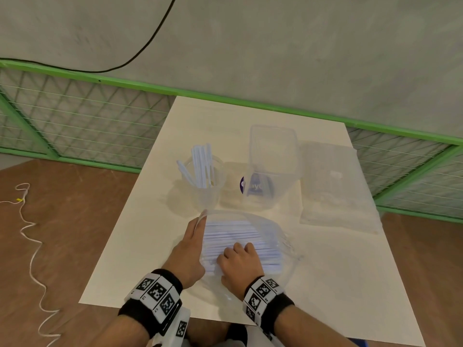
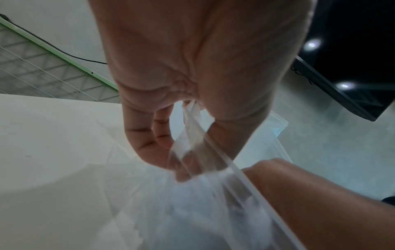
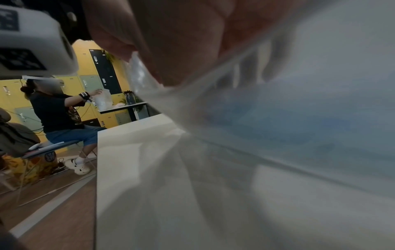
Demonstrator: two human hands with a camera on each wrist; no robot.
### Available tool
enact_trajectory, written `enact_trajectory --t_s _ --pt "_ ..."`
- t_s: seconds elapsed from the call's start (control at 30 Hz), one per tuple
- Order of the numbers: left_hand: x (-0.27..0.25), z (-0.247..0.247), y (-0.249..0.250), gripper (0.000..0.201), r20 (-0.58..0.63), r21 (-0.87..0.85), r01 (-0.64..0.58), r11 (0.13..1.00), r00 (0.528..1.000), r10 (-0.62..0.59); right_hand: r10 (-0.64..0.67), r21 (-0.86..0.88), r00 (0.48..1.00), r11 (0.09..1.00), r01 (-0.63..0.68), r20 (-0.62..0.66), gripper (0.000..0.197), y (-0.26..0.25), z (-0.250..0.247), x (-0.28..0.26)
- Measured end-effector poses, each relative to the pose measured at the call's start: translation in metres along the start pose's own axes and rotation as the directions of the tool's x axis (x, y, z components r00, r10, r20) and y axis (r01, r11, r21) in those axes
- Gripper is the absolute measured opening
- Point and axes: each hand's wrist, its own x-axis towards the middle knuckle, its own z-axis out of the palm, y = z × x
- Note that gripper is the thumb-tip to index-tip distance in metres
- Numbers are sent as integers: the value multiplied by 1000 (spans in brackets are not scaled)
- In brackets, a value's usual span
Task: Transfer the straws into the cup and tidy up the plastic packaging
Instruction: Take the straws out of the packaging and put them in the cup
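I judge the task well under way but far from finished. A handful of white straws (image 1: 201,166) already stands in the clear cup (image 1: 208,186) near the middle of the table (image 1: 325,271), yet most of the supply is unmoved: a thick bundle of straws (image 1: 240,236) lies flat inside the plastic bag (image 1: 283,244) right in front of me.

My left hand (image 1: 188,251) has its grip pinched on the bag's open edge, lifting the film at the mouth; the left wrist view shows the plastic caught between thumb and fingers (image 2: 149,135). My right hand (image 1: 238,264) sits with fingers curled at the near end of the bundle, inside or at the mouth of the bag. Whether its grip has actually closed on any straws I cannot tell, since the right wrist view is mostly blurred film.

Behind the cup stands a clear container (image 1: 273,166), and a second flat plastic bag (image 1: 335,186) lies to the right.

Left to do, as I see it: draw out the remaining straws, stand them in the cup, then gather up the packaging.
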Motion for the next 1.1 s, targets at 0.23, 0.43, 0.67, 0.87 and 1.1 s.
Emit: enact_trajectory --t_s 0.23,0.43,0.67,0.87,1.1 --pt "0 1 -3 115 -9 -29 -13 1000 1000 13 -18 -38 1000 999 17 -10 27 -2 2 -1" --pt "-4 3 -3 117 -19 -55 -21 998 1000 20 -9 -60 1000 998 10 15 27 -5 8 -3" --pt "-6 6 -2 119 -29 -62 -16 998 999 14 48 -39 998 998 -46 44 24 -6 10 -4" --pt "-5 6 -2 115 -28 -54 -16 998 999 15 -21 56 990 998 13 139 25 2 -5 -3" --pt "-6 7 -4 116 -17 -63 -2 998 1000 1 117 389 992 913 -126 45 34 27 -28 -19"
